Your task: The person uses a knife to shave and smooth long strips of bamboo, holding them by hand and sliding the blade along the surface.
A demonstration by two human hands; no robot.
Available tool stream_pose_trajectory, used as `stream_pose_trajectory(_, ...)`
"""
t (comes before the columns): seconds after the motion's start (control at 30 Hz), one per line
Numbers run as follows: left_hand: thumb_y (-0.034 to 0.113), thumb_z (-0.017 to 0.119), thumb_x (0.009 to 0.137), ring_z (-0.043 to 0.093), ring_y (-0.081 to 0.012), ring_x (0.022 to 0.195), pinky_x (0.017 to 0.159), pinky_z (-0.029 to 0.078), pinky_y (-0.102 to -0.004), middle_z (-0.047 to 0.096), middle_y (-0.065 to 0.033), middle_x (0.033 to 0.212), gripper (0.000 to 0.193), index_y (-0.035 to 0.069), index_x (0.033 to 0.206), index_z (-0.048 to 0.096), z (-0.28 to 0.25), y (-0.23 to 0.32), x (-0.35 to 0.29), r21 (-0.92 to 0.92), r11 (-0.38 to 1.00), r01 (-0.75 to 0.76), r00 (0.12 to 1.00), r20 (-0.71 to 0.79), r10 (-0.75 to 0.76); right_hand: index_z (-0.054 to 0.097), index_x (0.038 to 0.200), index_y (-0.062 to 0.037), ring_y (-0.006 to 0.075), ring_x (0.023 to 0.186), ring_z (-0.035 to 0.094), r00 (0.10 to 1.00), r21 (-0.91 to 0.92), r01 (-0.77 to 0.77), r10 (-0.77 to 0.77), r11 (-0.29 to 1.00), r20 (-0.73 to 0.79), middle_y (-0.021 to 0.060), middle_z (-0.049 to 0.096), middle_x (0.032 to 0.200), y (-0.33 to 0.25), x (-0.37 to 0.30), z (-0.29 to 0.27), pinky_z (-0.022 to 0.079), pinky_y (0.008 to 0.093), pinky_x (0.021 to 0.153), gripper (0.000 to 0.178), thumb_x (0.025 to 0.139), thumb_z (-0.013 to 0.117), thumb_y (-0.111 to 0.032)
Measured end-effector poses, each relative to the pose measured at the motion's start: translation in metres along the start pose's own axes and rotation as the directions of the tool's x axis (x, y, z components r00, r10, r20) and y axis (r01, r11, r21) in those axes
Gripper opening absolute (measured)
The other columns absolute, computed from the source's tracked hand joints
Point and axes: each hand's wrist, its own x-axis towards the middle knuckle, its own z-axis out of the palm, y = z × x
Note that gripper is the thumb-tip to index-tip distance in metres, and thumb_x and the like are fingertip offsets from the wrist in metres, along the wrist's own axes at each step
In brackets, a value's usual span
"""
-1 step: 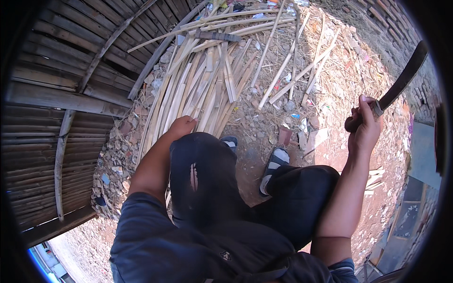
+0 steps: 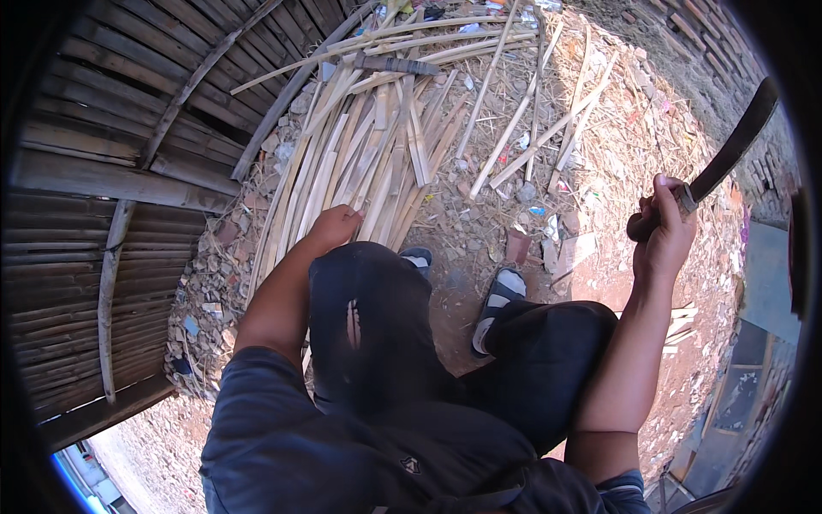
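My right hand grips a machete by its brown handle. The dark, curved blade points up and away at the far right. My left hand is low over a pile of split bamboo strips, just beyond my left knee. Its fingers look curled together against the strips. What they hold, if anything, is hidden by the hand itself.
A second blade-like tool with a dark wrapped grip lies across the pile's far end. Loose strips lie over the rubble to the right. A bamboo-slat wall stands at left, a brick wall at far right.
My left hand has shifted slightly forward and to the right along the strips. The right hand and machete have barely moved.
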Motion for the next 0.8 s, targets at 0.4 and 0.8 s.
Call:
stream_pose_trajectory(0.4,0.047,0.070,0.093,0.065,-0.0443,0.119,0.102,0.051,-0.0503,0.065,-0.0287,0.128,0.078,-0.005,0.145,0.044,0.023,0.096,0.096,0.379,0.922,-0.082,0.986,-0.104,0.130,0.063,0.103,-0.0097,0.0069,0.063,0.047,1.000,-0.074,-0.019,0.019,0.997,-0.003,-0.0022,0.050,0.077,0.002,-0.007,0.010,0.033,0.0234,0.050,0.022,0.090,0.078,-0.020)
stream_pose_trajectory(0.8,0.025,0.060,0.088,0.066,-0.0506,0.111,0.100,0.053,-0.0532,0.066,-0.0374,0.116,0.057,-0.011,0.129,0.045,0.008,0.091,0.095,0.235,0.971,-0.040,0.986,-0.149,0.077,0.063,0.100,-0.0106,0.0048,0.054,0.039,0.998,-0.061,-0.006,0.003,0.998,-0.055,-0.0047,0.047,0.070,0.002,-0.012,0.005,0.027,0.0239,0.046,0.017,0.091,0.076,-0.017)
